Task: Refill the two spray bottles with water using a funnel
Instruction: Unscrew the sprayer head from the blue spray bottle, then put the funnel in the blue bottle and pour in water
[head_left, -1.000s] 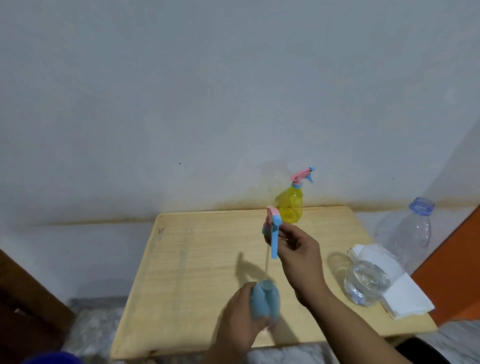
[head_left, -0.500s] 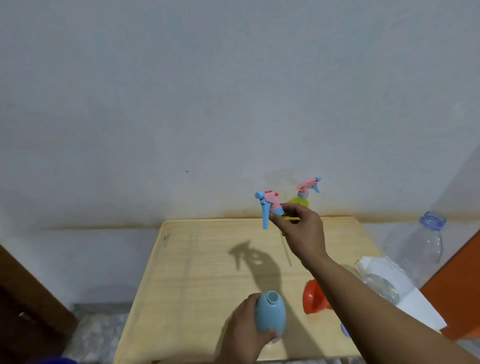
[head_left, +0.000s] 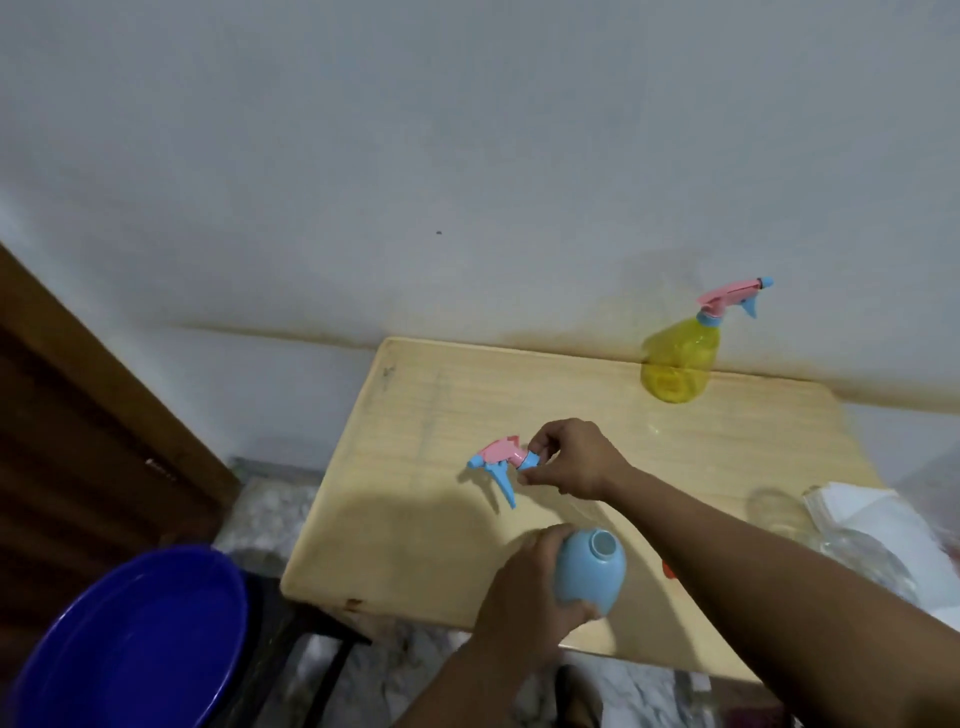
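Nearest, at the front edge of the pale wooden table, the left hand has its fingers wrapped around the round light-blue plastic spray bottle, whose neck is already open and bare. Behind this bottle, the right hand pinches the collar of the pink-and-blue trigger sprayer head, low over the table. No funnel is in the neck, so pouring is, I judge, not begun; the yellow translucent spray bottle, far behind the blue one, still has its head on.
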